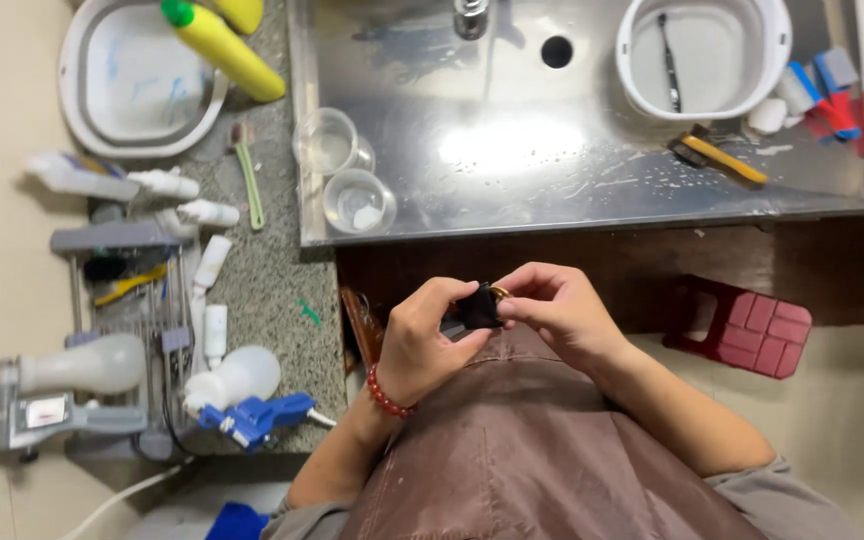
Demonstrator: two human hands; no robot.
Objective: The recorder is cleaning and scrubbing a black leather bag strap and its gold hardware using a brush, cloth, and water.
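Small black object (476,306) between both hands (497,320)

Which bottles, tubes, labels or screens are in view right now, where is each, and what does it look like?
Yellow bottle: top left, lying across the white basin rim, green cap.
White tubes: granite counter, left, slim, beside the rack.
White spray bottle: lower left counter, rounded, blue trigger.
Label: lower left, small pale rectangle on a grey device.
Red and blue tubes: top right, sink edge.
Screens: none.
Both hands, left hand and right hand, hold a small black object.
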